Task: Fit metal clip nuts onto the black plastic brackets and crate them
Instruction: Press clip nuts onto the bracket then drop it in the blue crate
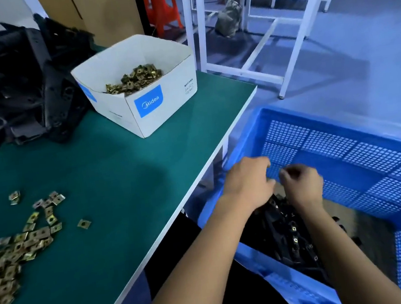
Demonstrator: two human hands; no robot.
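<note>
- Reaching into the blue crate (342, 119), both hands meet above the black plastic brackets (287, 232) that lie at its bottom with clip nuts fitted.
- The left hand (248, 183) has curled fingers; the right hand (302, 184) too. What they pinch, I cannot tell because of blur.
- The green table mat (111, 178) carries loose metal clip nuts (16, 247), a white Midea carton (148, 102) with more nuts, and a heap of bare brackets (9, 82).
- Behind stands a white workbench frame (294, 39), a red stool (161, 7) and a grey floor (359, 56).
</note>
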